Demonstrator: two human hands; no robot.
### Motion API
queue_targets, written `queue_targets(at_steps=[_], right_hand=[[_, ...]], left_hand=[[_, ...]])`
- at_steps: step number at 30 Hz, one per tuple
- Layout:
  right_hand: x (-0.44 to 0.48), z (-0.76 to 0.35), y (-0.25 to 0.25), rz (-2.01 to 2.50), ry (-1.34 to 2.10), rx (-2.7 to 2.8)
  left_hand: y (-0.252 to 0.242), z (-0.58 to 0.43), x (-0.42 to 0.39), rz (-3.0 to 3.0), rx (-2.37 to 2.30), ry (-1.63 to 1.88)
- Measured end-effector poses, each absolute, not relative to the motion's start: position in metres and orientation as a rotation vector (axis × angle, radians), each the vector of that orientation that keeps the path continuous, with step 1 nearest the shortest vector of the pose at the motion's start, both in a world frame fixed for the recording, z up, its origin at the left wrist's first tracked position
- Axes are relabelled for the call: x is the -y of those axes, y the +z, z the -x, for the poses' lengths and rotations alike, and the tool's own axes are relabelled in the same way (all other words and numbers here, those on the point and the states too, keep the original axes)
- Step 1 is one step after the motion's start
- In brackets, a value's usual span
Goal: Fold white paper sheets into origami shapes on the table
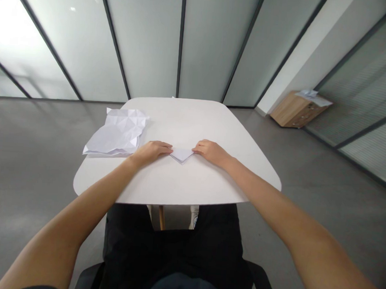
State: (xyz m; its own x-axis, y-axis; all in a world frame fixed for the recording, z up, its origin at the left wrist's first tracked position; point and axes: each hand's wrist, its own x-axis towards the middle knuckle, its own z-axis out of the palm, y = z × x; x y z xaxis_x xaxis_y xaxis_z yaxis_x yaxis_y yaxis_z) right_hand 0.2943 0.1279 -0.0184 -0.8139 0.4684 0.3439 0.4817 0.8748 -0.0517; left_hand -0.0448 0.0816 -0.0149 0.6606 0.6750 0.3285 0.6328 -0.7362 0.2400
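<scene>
A small folded sheet of white paper [181,154] lies on the white table [190,184], its pointed corner toward me. At its left corner is my left hand [156,148], fingers together and pressed on the paper's edge. My right hand [209,151] pinches the opposite corner between thumb and fingers. Both hands rest low at the tabletop. Part of the paper's outline is hidden under the fingertips.
A stack of creased white paper [119,132] lies at the table's left, overhanging its edge. Beyond the table's far right, a wooden cabinet [296,110] with paper on top stands by the wall. Frosted glass panels [147,40] line the back.
</scene>
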Motion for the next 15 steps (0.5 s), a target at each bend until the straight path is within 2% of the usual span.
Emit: queue_targets(at_steps=[7, 15], right_hand=[[-0.123, -0.293, -0.018, 0.588, -0.371, 2.818], [-0.115, -0.299, -0.004, 0.529, -0.547, 2.923]], left_hand=[[-0.015, 0.044, -0.080, -2.865, -1.056, 0.568], [-0.016, 0.046, -0.078, -3.061, -1.017, 0.460]])
